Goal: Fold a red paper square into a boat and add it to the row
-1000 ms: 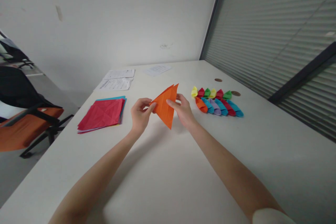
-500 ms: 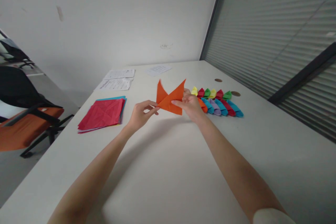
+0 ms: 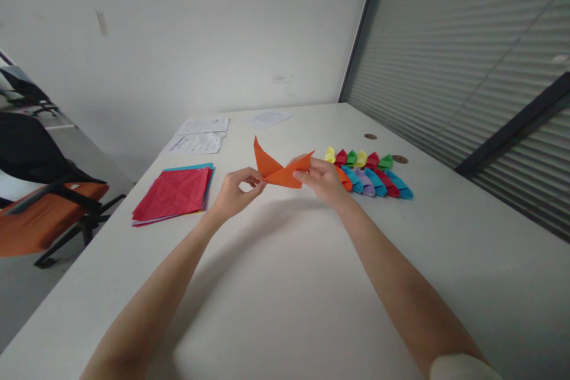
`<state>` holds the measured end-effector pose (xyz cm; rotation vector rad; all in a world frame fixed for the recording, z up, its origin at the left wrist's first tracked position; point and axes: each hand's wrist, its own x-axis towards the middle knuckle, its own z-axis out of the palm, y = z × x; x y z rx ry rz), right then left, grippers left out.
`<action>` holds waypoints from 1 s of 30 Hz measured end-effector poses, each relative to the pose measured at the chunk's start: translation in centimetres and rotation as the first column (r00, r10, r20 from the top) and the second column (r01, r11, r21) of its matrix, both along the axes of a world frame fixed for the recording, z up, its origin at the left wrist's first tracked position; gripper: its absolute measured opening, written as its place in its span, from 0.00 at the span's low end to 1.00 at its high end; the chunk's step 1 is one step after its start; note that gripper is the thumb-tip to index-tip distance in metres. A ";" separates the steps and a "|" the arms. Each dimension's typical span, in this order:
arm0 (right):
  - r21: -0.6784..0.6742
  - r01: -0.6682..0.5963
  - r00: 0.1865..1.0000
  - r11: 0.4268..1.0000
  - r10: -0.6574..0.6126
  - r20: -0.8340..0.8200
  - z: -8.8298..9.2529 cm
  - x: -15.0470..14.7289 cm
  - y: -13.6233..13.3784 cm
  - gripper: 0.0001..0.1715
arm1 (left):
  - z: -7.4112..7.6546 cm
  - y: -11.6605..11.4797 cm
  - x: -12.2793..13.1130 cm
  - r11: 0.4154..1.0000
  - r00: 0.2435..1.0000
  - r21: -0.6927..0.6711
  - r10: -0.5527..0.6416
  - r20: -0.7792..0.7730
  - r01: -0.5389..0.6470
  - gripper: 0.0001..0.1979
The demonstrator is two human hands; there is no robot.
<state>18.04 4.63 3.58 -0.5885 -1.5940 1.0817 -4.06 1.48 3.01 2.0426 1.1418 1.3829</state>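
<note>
An orange folded napkin [image 3: 281, 176] is held up above the table between both hands, its two pointed corners sticking upward left and right. My left hand [image 3: 238, 190] pinches its lower left corner between thumb and fingertips. At the right end, my right hand [image 3: 321, 179] grips it with the thumb in front and the fingers behind, mostly hidden. Just beyond my right hand lie several folded napkins [image 3: 376, 181] in blue, purple, red and orange, with a row of yellow, red and green ones [image 3: 361, 159] behind them.
A stack of flat napkins, red on top [image 3: 173, 193], lies on the white table [image 3: 285, 285] at the left. Printed sheets [image 3: 198, 142] are at the back. An office chair [image 3: 48, 190] stands left of the table; blinds [image 3: 467, 59] line the right.
The orange napkin has tilted and flattened. Its left point has swung outward to the left, and its right point has dropped lower. Both hands keep their hold.
</note>
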 end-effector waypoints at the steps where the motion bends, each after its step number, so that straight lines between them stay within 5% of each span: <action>1: -0.018 0.002 1.000 1.000 -0.003 -0.014 0.0 -0.1 -0.1 0.12 | 0.1 -0.1 0.1 1.000 1.000 0.016 -0.009 -0.024 0.009 0.11; 6: -0.147 0.036 0.993 0.988 -0.052 -0.107 -0.4 -0.8 0.1 0.19 | 0.6 -0.5 0.4 0.998 0.996 0.050 -0.042 -0.084 0.046 0.12; 12: -0.294 -0.016 0.978 0.956 -0.047 -0.204 -0.8 -1.1 0.2 0.18 | 0.4 -0.6 0.6 0.984 0.985 -0.076 -0.165 -0.055 0.161 0.12; 21: -0.260 0.208 0.916 0.943 -0.282 -0.287 -1.1 -1.4 0.6 0.15 | -0.2 0.0 1.8 0.984 0.946 -0.169 0.004 0.325 0.054 0.16; 30: -0.217 0.303 0.904 0.928 -0.352 -0.243 -1.1 -1.6 0.5 0.12 | 0.0 0.0 1.8 0.986 0.925 -0.118 0.150 0.349 -0.115 0.10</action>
